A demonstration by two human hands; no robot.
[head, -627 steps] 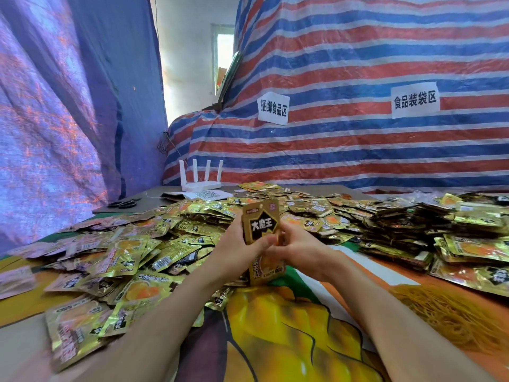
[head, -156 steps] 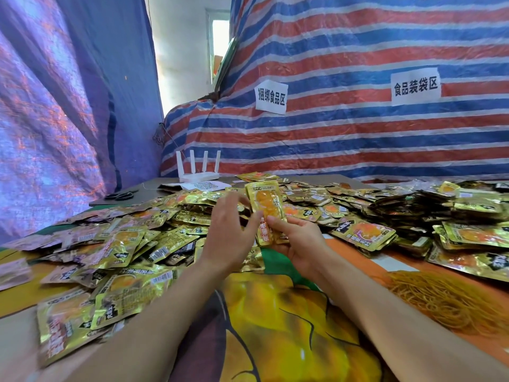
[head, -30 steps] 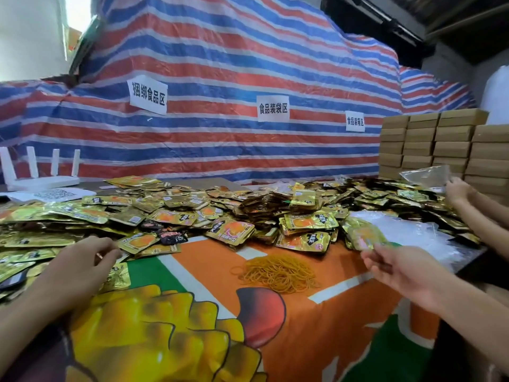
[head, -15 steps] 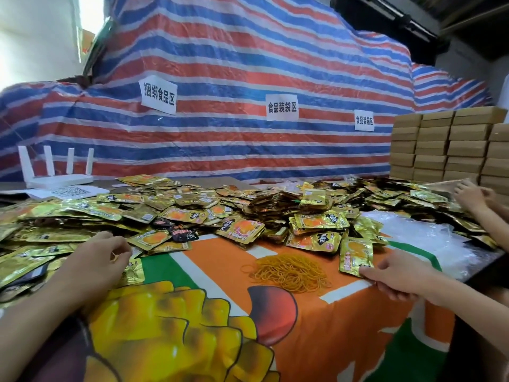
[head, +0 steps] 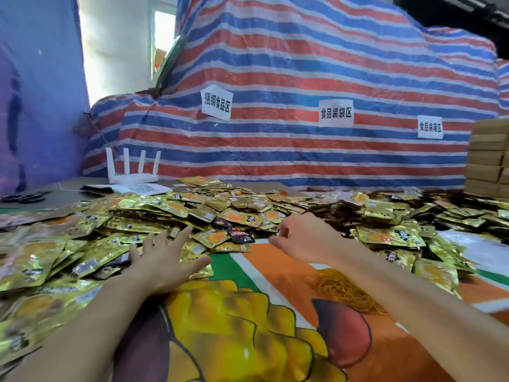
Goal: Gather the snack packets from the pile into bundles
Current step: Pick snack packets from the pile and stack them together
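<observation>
The pile of gold snack packets point(head: 170, 208) spreads across the far half of the table, from the left edge to the right, heaped thickest in the middle. The left hand point(head: 165, 260) lies on the pile's near edge, palm down, fingers straight and spread over several packets. The right hand point(head: 305, 239) reaches to the pile's front rim with fingers curled; whether they pinch a packet cannot be told from this angle. A heap of yellow rubber bands point(head: 344, 290) sits under the right forearm on the printed table cover point(head: 248, 340). A white router point(head: 132, 172) stands behind the pile, before the striped tarp point(head: 303, 64).
</observation>
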